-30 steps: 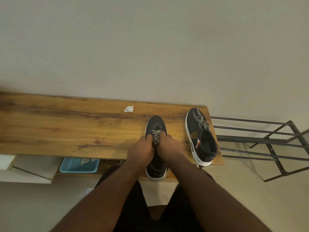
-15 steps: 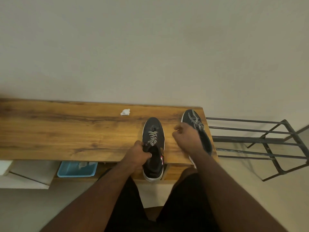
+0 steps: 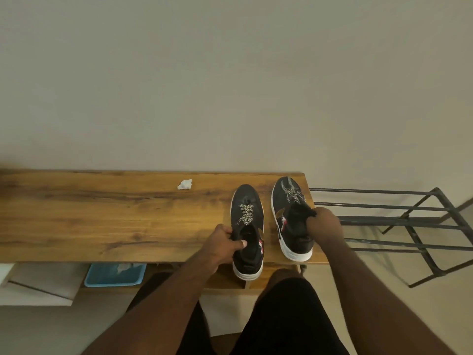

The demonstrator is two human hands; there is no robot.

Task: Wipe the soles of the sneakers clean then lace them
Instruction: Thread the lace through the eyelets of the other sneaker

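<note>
1. Left hand (image 3: pixel 223 243) grips the collar of the left sneaker (image 3: pixel 247 230); right hand (image 3: pixel 324 226) grips the right sneaker (image 3: pixel 290 217) at its opening — likely steadying both, laced, on the worktop (image 3: pixel 102 216).
2. Right fingers are hidden; soles face down, unseen.

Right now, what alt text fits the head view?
A person's left hand and right hand each grip a black sneaker, the left sneaker and the right sneaker, standing on a wooden table beside a crumpled tissue.
</note>
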